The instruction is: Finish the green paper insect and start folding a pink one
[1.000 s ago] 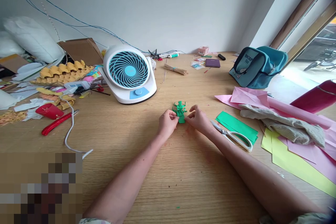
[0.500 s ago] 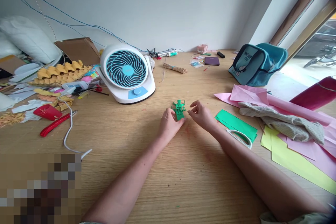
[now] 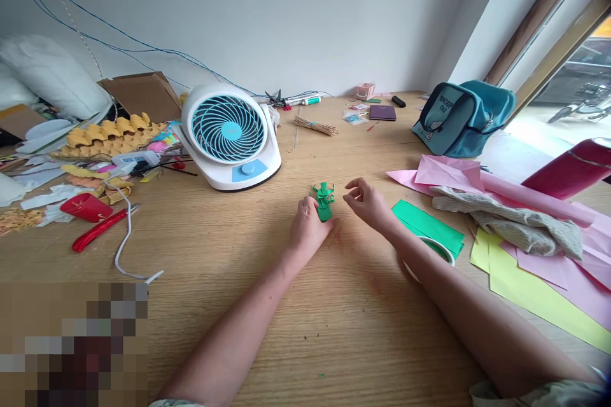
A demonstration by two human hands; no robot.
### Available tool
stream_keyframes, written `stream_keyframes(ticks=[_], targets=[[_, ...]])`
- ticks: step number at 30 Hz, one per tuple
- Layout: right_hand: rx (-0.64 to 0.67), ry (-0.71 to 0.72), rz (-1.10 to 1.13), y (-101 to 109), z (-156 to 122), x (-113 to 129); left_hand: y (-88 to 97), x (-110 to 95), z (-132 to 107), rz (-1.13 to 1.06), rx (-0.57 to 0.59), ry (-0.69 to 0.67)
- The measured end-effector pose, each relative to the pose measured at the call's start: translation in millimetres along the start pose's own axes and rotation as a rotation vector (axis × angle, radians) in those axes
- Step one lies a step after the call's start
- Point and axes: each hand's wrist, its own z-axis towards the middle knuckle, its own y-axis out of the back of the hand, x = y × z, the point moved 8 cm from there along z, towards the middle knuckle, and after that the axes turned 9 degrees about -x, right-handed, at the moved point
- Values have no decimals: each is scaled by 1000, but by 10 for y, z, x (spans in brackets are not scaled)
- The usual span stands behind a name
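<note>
A small green cut-paper figure (image 3: 324, 197), with curled strips standing out at its sides, is gripped near its base by my left hand (image 3: 309, 227). The thumb and fingers close around its lower part and hide some of it. Just to the right is my right hand (image 3: 366, 200), bent at the fingers, with a gap between thumb and fingertips and nothing visible in it. It is apart from the figure. Folded green paper (image 3: 424, 224) lies under my right forearm, and a white loop-shaped handle (image 3: 442, 248) rests on it, partly covered by the arm.
A white fan (image 3: 231, 133) stands behind my left hand. Red-handled tool (image 3: 98, 233), red cup (image 3: 86, 206) and paper scraps crowd the left. Pink paper (image 3: 449, 173), a grey cloth (image 3: 506, 219), yellow paper (image 3: 520, 292) and a teal bag (image 3: 463, 117) occupy the right. A stick bundle (image 3: 315, 126) lies behind.
The whole view has shifted slightly. My right forearm now covers more of the white handle. My left hand still holds the green paper figure.
</note>
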Motion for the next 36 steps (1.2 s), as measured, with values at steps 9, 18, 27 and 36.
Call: stream_keyframes(ticks=[9, 18, 27, 36], targets=[[285, 332, -84, -348, 575, 135, 34, 60, -11, 51, 19, -51], [437, 405, -138, -551, 475, 144, 124, 228, 60, 45, 53, -81], [401, 435, -85, -475, 261, 196, 209, 360, 189, 23, 118, -122], [349, 420, -10, -508, 159, 175, 216, 353, 261, -9, 229, -174]])
